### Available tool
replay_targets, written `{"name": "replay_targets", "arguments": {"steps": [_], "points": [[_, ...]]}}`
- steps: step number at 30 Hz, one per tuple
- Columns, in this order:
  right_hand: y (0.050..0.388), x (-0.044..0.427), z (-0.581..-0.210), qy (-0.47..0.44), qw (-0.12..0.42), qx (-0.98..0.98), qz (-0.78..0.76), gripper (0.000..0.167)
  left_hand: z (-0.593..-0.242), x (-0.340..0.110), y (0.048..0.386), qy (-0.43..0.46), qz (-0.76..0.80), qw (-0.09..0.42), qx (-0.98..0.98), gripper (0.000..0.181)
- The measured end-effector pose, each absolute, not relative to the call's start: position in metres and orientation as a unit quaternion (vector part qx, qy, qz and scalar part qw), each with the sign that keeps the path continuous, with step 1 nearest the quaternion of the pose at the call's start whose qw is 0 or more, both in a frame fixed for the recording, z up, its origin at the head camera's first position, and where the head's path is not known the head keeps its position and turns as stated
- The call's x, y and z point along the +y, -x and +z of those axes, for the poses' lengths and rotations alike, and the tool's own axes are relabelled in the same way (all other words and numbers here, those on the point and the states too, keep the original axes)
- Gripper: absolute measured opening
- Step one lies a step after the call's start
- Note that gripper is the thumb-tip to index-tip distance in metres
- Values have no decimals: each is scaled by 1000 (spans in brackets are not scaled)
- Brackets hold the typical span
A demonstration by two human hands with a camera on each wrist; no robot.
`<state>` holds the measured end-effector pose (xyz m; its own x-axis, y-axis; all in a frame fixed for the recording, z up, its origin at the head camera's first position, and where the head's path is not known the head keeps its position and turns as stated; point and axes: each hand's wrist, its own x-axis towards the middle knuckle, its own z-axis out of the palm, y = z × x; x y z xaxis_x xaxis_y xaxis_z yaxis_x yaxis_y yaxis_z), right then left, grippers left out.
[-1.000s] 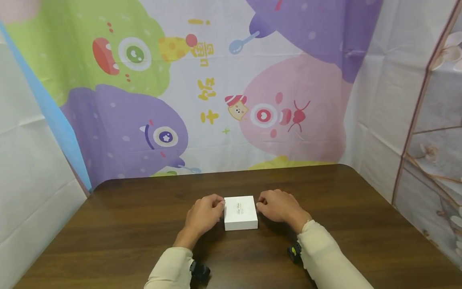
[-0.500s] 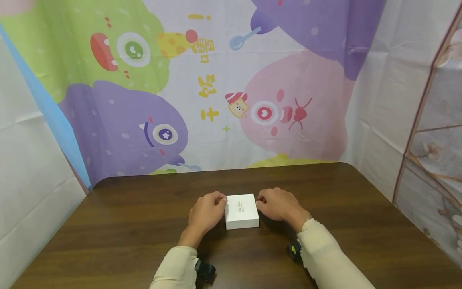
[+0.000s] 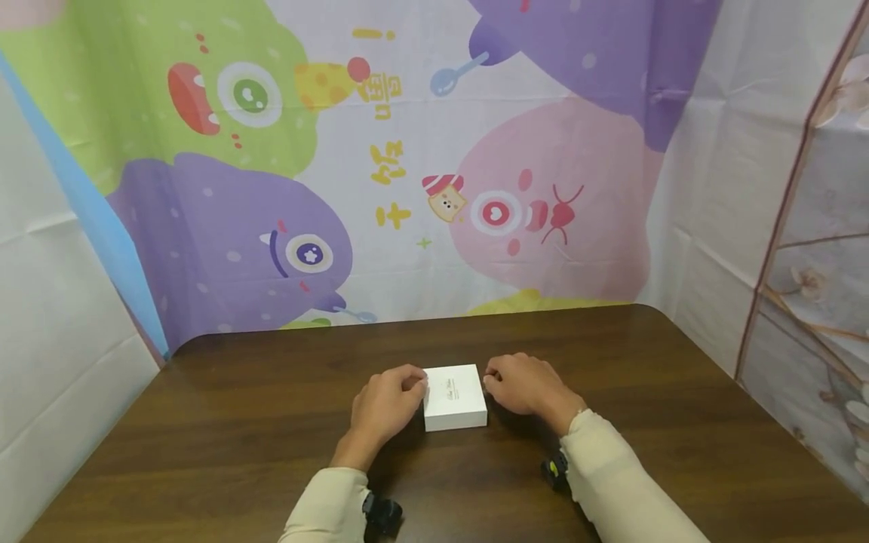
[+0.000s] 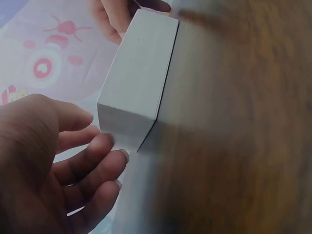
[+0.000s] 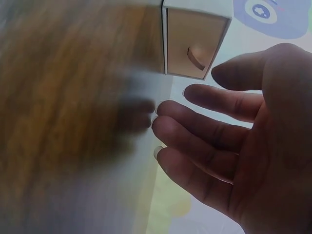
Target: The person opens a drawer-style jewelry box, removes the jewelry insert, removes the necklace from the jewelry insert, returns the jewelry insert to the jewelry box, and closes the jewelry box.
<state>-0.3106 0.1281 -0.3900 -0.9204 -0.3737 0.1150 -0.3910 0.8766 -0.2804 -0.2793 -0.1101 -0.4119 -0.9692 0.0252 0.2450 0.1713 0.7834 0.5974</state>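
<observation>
Nearest the head camera, two cream sleeves (image 3: 329, 501) are lying across the lower part of the head view, with a black wrist camera (image 3: 384, 516) sitting at the inner side of each and covering a little of the brown table (image 3: 237, 437). Farther on, the left hand (image 3: 387, 403) is resting beside the left wall of a white box (image 3: 456, 411), its fingers loosely bent and spaced; in the head view its fingertips are overlapping that edge, so whether they are touching it cannot be told. The right hand (image 3: 524, 385) is lying just beside the opposite wall, fingers relaxed and spread. The box itself is sitting flat between the hands, printed top facing up. Behind everything, a cartoon-print cloth (image 3: 421, 283) is hanging at the table's far edge, while a white sheet (image 3: 68, 302) and a flowered sheet (image 3: 808, 324) are flanking it left and right.
</observation>
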Motion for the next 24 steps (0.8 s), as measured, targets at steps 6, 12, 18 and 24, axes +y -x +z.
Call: {"name": "replay_targets", "arguments": {"steps": [6, 12, 18, 24], "points": [[311, 122, -390, -223, 34, -963, 145, 21, -413, -111, 275, 64, -301, 100, -946, 39], [310, 123, -389, -225, 28, -962, 150, 25, -413, -108, 277, 63, -291, 93, -950, 48], [309, 128, -389, -229, 12, -959, 165, 26, -415, -105, 276, 66, -301, 84, -948, 48], [309, 125, -387, -250, -16, -948, 196, 24, -414, -104, 275, 55, -310, 84, -945, 47]]}}
